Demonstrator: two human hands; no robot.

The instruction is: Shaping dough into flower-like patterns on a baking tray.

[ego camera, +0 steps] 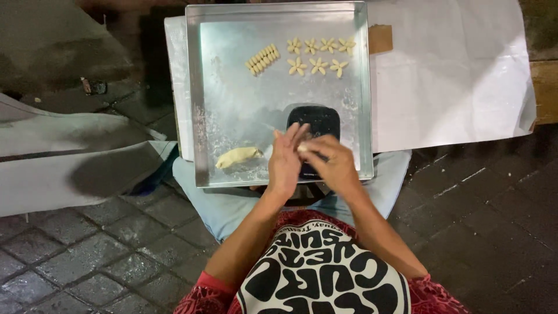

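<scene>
My left hand point(286, 160) and my right hand point(331, 163) meet over the near edge of a square metal tray point(221, 116). Between their fingers is a small pale piece of dough point(302, 148), pressed against my left palm by my right fingertips. A larger lump of yellow dough point(238, 157) lies on the tray just left of my left hand. At the tray's far side sit several flower-shaped dough pieces point(318, 57) and a row of small dough pellets point(263, 59). A small black scale point(317, 122) rests on the tray behind my hands.
The tray rests on my lap over light blue cloth point(209, 197). White paper point(453, 75) spreads under and right of it. A grey sheet point(70, 163) lies at left on dark paving bricks point(87, 256). A wooden edge point(546, 87) is at far right.
</scene>
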